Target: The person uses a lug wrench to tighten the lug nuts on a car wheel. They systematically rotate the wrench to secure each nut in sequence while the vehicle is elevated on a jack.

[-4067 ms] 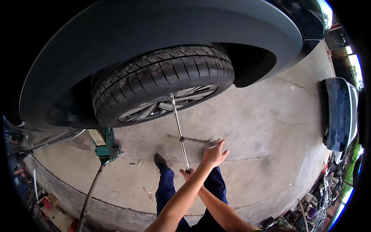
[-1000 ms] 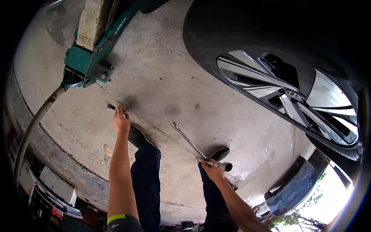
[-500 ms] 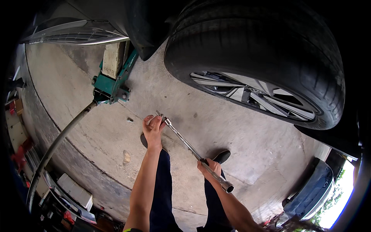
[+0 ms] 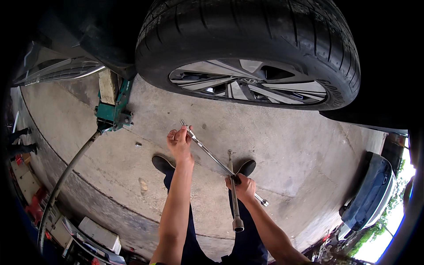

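Both my hands are on a chrome cross-shaped lug wrench [image 4: 211, 155], whose two bars meet at a dark joint. My right hand [image 4: 244, 187] is closed round it at the crossing. With the fingertips of my left hand [image 4: 180, 140], I pinch the long bar close to its far left end. The second bar runs nearly straight toward me and ends in a wide socket [image 4: 238, 224]. Beyond my hands stands a car wheel, its black tyre [image 4: 247, 44] round a silver and black alloy rim [image 4: 238, 90]. The wrench is apart from the wheel.
A green floor jack [image 4: 112, 112] with a pale block [image 4: 107, 86] is under the car's front at left; its long handle [image 4: 66, 172] reaches toward me. A small metal piece [image 4: 138, 144] lies on the concrete. Boxes [image 4: 99, 234] line the left side. Another car [image 4: 369, 194] is at right.
The wrench's bars, nearly in line before, are now spread into a cross. My view has shifted, so the wheel sits further left and shows more tread. Both hands keep their hold.
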